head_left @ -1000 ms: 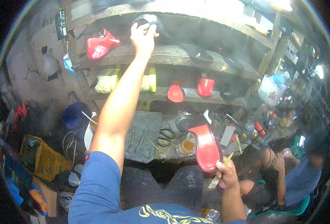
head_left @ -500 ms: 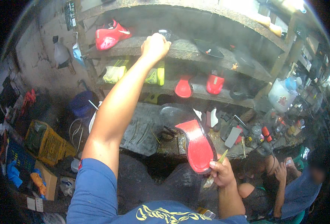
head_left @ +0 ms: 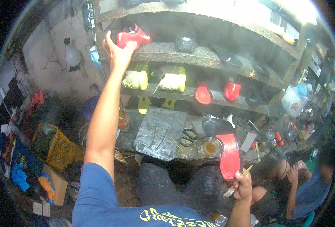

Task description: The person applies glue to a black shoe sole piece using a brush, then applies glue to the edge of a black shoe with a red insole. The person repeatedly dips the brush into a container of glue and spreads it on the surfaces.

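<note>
My left arm reaches up to the upper shelf, where my left hand [head_left: 120, 53] closes around the near end of a red sports shoe [head_left: 134, 37], thumb on one side and fingers on the other. The shoe still rests at the shelf's left end. Low on the right, my right hand [head_left: 243, 186] grips a shoe sole [head_left: 230, 151] by its lower end. The sole is red with a black rim and a black upper part. A thin greenish stick [head_left: 247, 170] is also between the fingers of that hand; its whitish lower end sticks out below.
A dark glossy object [head_left: 185, 44] stands on the upper shelf. Below are yellow-green shoes [head_left: 174, 79], a red sole [head_left: 203, 94] and a red shoe part [head_left: 232, 91]. Scissors [head_left: 189, 137] and a jar [head_left: 210, 147] lie beside a dark slab [head_left: 160, 132]. A co-worker [head_left: 311, 193] sits at right.
My left hand has moved left along the upper shelf, from the dark glossy object to the red shoe, and closed on it. The sole in my right hand has shifted right and turned more upright.
</note>
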`<state>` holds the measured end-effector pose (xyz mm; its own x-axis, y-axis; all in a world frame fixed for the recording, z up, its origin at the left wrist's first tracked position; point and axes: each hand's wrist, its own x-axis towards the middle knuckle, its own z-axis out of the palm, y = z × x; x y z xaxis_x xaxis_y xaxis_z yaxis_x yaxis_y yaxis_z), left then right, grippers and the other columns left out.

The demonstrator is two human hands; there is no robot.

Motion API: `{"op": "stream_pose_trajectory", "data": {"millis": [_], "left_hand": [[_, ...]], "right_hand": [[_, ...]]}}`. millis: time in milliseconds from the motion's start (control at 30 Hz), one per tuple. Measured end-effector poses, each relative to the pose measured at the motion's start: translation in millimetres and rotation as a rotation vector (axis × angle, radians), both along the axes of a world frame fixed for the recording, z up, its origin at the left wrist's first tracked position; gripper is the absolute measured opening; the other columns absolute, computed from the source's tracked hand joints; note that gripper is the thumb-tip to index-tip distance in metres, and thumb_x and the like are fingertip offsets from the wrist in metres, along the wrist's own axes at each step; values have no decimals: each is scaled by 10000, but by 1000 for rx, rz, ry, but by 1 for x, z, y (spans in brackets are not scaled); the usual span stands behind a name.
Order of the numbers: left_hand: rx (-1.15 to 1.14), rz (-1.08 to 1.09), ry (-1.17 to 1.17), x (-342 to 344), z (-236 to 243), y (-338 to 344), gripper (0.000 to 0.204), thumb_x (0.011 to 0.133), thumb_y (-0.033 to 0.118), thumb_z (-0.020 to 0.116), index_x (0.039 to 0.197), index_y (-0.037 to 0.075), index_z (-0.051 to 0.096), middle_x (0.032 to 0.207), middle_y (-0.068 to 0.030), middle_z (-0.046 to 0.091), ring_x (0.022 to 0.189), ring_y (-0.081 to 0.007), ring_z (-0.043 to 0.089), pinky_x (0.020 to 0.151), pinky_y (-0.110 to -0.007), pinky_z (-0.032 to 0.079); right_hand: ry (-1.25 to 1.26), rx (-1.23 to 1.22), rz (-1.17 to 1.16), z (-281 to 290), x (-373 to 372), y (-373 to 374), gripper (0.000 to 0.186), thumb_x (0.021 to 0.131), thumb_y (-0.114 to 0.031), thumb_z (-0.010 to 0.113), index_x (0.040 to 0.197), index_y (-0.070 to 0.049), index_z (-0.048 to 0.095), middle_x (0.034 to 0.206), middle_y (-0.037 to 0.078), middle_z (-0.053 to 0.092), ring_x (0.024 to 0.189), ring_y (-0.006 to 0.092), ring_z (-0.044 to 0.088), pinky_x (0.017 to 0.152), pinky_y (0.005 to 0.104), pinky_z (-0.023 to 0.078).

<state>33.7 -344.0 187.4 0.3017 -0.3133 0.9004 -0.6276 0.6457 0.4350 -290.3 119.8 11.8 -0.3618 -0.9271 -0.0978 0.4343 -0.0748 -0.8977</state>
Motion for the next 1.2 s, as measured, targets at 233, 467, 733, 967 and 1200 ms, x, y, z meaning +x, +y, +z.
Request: {"op": "stream_pose_trajectory", "data": {"millis": [233,467,733,967,1200], "left_hand": [[254,-181,-84,15,18,-12,977,619,202,852,1447,108,341,1314,-170,564,1213,-324,557,1026,-406,452],[47,-151,28,62,-8,126,915,648,244,900,1394,55,404,1355,-157,457,1232,-295,514,1055,-427,416],[-201,-494,-89,-44,73,208,894,702,236,874,1410,72,354,1295,-158,515,1132,-250,591,952,-387,512],[-21,-245,-379,-188,159,111,773,762,326,824,1366,35,440,1230,-166,607,1109,-250,610,952,-383,501],[1,-169,-447,-247,176,64,720,806,355,780,1365,30,463,1270,-192,579,1170,-275,577,989,-396,473]], "right_hand": [[-55,-72,6,-1,23,-4,282,827,-211,666,1003,-5,589,609,-25,501,505,79,473,472,234,396],[44,-116,-8,13,-10,23,352,810,-199,648,1066,33,583,573,-30,489,473,70,470,513,273,473],[-88,-115,-97,6,-20,11,258,804,-171,651,997,-9,597,684,-13,563,503,59,475,498,233,433],[-88,-113,-10,-1,-26,25,294,831,-191,631,1063,-12,612,830,-3,627,582,65,513,556,238,439],[-158,-89,-3,-11,-42,19,322,811,-173,667,1087,-19,603,889,-5,641,612,34,519,501,183,402]]}}
